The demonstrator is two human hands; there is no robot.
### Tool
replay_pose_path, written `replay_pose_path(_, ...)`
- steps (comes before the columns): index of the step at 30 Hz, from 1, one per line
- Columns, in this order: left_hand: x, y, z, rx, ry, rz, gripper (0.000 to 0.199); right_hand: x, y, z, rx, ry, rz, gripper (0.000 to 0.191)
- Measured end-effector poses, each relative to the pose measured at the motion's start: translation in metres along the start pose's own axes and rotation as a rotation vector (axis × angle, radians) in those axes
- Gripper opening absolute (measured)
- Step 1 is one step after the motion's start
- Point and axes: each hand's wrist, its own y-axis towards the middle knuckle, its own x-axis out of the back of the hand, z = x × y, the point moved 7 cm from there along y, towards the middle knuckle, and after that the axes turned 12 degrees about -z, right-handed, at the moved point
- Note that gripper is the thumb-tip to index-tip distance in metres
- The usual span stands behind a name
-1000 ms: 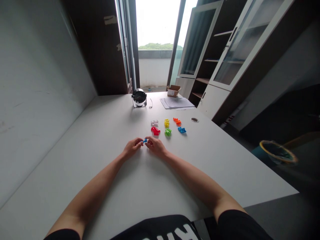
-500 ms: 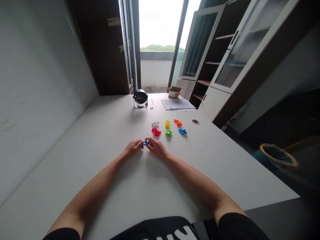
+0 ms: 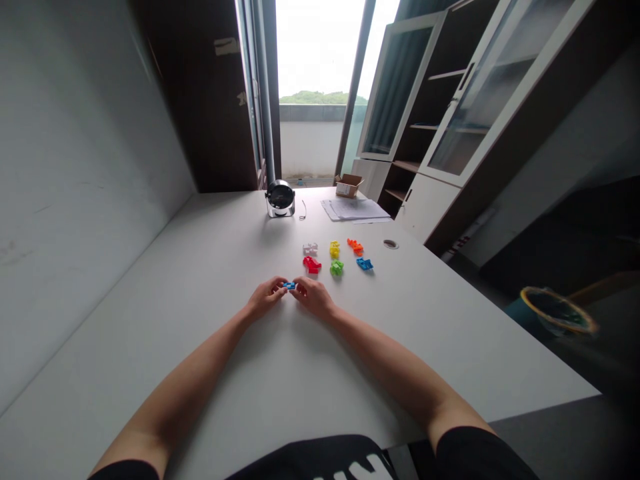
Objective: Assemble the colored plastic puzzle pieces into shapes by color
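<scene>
A small blue plastic piece (image 3: 289, 285) is pinched between my two hands, just above the white table (image 3: 210, 253). My left hand (image 3: 266, 297) grips its left end with thumb and fingers. On its right end, my right hand (image 3: 313, 295) closes in the same way. Fingertips cover parts of the piece. Beyond my hands lie plastic pieces grouped by colour: white (image 3: 310, 249), red (image 3: 312, 265), yellow (image 3: 335, 249), green (image 3: 337, 267), orange (image 3: 355, 247) and blue (image 3: 365, 264). Their exact shapes are too small to make out.
Toward the far edge stand a round black device on a bracket (image 3: 281, 198) and an open cardboard box (image 3: 349, 185). Papers (image 3: 356, 209) lie before the box. A round cable hole (image 3: 391, 244) is at the right, and a wall (image 3: 90, 200) borders the left.
The blue piece has turned in my fingers: its square opening faced me before, and now it looks flatter and edge-on. My left fingers have shifted up onto it.
</scene>
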Motion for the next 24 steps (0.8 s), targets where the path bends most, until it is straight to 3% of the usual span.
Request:
replay_pose_path(8, -0.0012, 0.0001, -0.0014, -0.016, 0.015, 0.017, 0.032, 0.0013, 0.0007, 0.0021, 0.001, 0.006, 0.004, 0.017)
replay_pose_path(17, -0.0005, 0.0008, -0.0052, -0.033, 0.071, 0.035, 0.041, -0.0046, -0.0027, 0.0049, 0.052, 0.08, 0.033, 0.035)
replay_pose_path(24, -0.0017, 0.0009, -0.0009, -0.017, 0.051, 0.026, 0.047, -0.0062, -0.0047, 0.0071, 0.131, 0.083, 0.02, 0.022)
